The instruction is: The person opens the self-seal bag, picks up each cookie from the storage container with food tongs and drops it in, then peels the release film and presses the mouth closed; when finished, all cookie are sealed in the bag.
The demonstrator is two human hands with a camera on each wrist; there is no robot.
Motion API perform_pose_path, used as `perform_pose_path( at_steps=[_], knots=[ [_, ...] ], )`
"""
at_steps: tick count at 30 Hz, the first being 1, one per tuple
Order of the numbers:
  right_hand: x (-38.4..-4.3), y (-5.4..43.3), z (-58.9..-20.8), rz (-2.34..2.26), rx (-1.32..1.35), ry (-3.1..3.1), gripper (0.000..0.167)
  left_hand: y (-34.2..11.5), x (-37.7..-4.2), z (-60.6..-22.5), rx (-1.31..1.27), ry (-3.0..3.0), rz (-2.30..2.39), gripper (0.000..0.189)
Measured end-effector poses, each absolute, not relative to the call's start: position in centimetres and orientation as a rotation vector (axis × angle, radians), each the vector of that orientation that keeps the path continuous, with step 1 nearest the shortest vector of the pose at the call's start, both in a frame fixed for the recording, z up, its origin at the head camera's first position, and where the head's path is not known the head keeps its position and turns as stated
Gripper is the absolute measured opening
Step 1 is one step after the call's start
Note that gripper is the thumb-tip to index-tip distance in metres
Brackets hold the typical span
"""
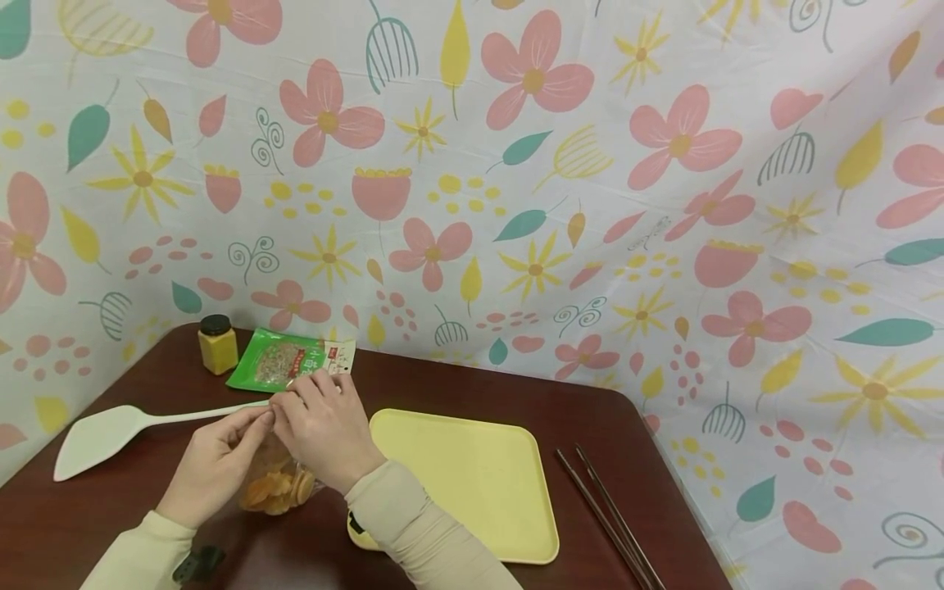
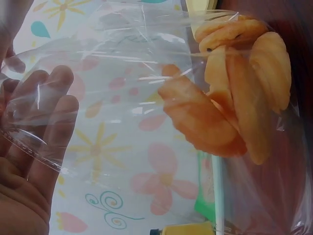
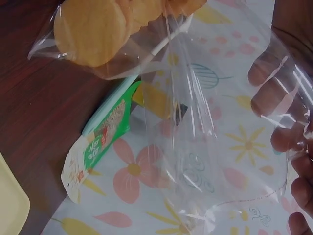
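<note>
A clear plastic bag (image 1: 297,475) with several golden-orange slices (image 1: 271,492) in its bottom hangs from both hands, close over the dark table (image 1: 243,549). My left hand (image 1: 214,471) and right hand (image 1: 320,426) meet at the bag's top and pinch its edge between thumbs and fingers. In the left wrist view, fingers (image 2: 46,117) lie behind the clear film, and the slices (image 2: 239,93) are bunched at the far end. The right wrist view shows fingers (image 3: 276,105) along the bag's mouth, with the round slices (image 3: 93,34) at the top left.
A white spatula (image 1: 103,442) lies at the left. Behind the hands are a yellow jar (image 1: 218,351) with a black lid and a green packet (image 1: 276,360). A pale yellow tray (image 1: 479,483) lies right of the bag, then two long metal rods (image 1: 608,516).
</note>
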State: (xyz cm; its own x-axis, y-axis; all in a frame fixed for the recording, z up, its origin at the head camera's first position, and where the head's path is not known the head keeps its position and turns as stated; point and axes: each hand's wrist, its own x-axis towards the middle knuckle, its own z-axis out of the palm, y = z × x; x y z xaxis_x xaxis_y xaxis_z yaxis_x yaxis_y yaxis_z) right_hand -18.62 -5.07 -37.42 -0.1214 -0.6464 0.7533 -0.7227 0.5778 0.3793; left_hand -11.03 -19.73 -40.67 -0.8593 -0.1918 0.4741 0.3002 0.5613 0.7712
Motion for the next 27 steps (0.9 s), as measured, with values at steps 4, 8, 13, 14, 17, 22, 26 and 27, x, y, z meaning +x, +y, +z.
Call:
perform_pose_path(
  at_steps=[4, 8, 13, 14, 17, 22, 26, 27],
  knots=[
    [-18.5, -5.1, -37.5, 0.128, 1.095, -1.820, 0.017, -19.7, -11.0, -40.5, -0.090, -2.282, -1.250, 0.030],
    [-18.4, -5.2, -37.6, 0.183, 1.082, -1.837, 0.015, -19.8, -11.0, -40.5, -0.100, -2.279, -1.258, 0.029],
    [-18.2, -5.3, -37.8, 0.279, 1.071, -1.853, 0.013, -19.8, -11.0, -40.6, -0.108, -2.268, -1.288, 0.027],
    [-18.2, -5.3, -37.8, 0.306, 1.070, -1.856, 0.012, -19.8, -11.0, -40.7, -0.111, -2.267, -1.291, 0.027],
    [-18.2, -5.4, -38.0, 0.403, 1.070, -1.864, 0.008, -19.7, -11.0, -40.7, -0.118, -2.267, -1.292, 0.027],
    [-18.2, -5.7, -38.4, 0.585, 1.056, -1.868, 0.007, -19.7, -11.1, -40.7, -0.125, -2.269, -1.287, 0.027],
    [-18.2, -5.9, -38.5, 0.716, 1.045, -1.867, 0.009, -19.8, -11.1, -40.7, -0.128, -2.273, -1.279, 0.028],
    [-18.2, -5.9, -38.5, 0.743, 1.043, -1.866, 0.009, -19.8, -11.1, -40.7, -0.126, -2.274, -1.274, 0.028]
  ],
)
